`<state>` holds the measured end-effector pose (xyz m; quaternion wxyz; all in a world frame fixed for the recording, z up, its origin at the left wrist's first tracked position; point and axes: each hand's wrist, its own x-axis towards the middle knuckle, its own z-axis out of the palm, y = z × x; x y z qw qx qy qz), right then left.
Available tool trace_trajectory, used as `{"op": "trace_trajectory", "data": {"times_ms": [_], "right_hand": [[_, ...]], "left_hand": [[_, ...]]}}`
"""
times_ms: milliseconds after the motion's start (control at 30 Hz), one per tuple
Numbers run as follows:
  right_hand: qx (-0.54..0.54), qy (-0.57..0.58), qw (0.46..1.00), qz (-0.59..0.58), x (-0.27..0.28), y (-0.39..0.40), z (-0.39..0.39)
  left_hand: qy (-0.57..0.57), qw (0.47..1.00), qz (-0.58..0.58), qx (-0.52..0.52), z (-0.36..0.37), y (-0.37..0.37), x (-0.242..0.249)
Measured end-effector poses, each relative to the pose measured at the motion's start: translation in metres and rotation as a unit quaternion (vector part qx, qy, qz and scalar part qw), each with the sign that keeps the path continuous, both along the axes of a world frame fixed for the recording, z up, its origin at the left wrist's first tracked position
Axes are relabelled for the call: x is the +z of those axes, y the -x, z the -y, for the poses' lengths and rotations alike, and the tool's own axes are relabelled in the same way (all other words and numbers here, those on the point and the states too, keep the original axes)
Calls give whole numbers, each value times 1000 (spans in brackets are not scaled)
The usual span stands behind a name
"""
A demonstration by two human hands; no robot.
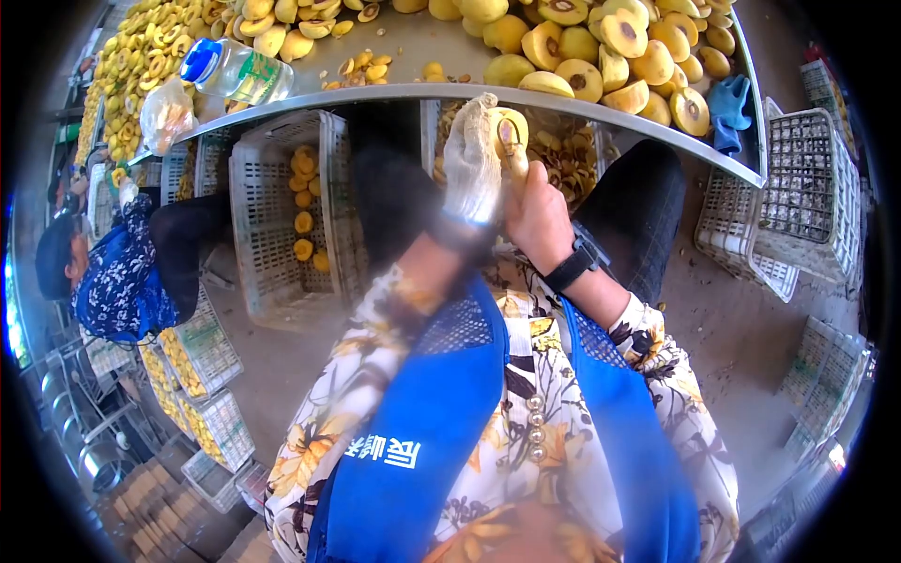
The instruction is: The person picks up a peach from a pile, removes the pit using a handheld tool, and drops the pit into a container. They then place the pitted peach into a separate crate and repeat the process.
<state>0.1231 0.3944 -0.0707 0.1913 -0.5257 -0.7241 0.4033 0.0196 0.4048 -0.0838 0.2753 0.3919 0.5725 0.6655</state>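
My left hand (474,164), in a whitish knit glove, is closed round a halved yellow fruit (510,131) with its cut face and pit area showing. Bare and wearing a black wristband, my right hand (542,220) grips a pale yellow handle (517,169) whose dark looped metal end lies against the cut face. Both hands are together just below the metal table's edge (394,92). Behind them, under the edge, a crate (603,150) holds pits and fruit scraps.
Halved fruits (624,47) pile up on the table, beside a blue cloth (730,108) and a blue-capped bottle (249,75). A crate (282,281) with halves stands left; stacked crates (807,188) stand right. A co-worker (122,272) sits at far left.
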Motion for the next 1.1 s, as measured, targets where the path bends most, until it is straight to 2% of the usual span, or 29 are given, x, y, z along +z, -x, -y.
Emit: {"op": "trace_trajectory", "data": {"times_ms": [33,133,200,267,367,433,533,633,733,867,967,1100], "right_hand": [[7,-12,1000,2,3,0,1],[19,-39,999,-6,11,1,-1],[17,-31,999,-22,5,1,2],[16,-6,1000,-24,0,0,2],[38,53,998,-7,2,-3,-2],[59,69,996,9,1,-5,-4],[78,54,995,22,-9,-6,-6],[55,42,998,11,-14,1,-7],[23,41,999,2,-4,4,-12],[27,52,998,-27,3,2,-11],[52,79,995,-8,3,-1,-15],[117,104,987,20,19,-8,-21]], "left_hand": [[-21,992,-125,21,2,-2,0],[-8,989,148,-8,3,-7,12],[-3,998,67,-14,2,-4,10],[12,996,89,-28,3,0,7],[59,973,212,-63,2,11,3],[108,968,212,-86,0,20,3],[135,948,275,-84,-2,24,-2],[64,943,326,-21,-5,13,-5],[14,953,300,-20,0,5,7],[4,987,160,-25,-6,1,10],[108,974,181,-80,-8,13,7],[166,964,173,-111,-16,34,-17]]}}
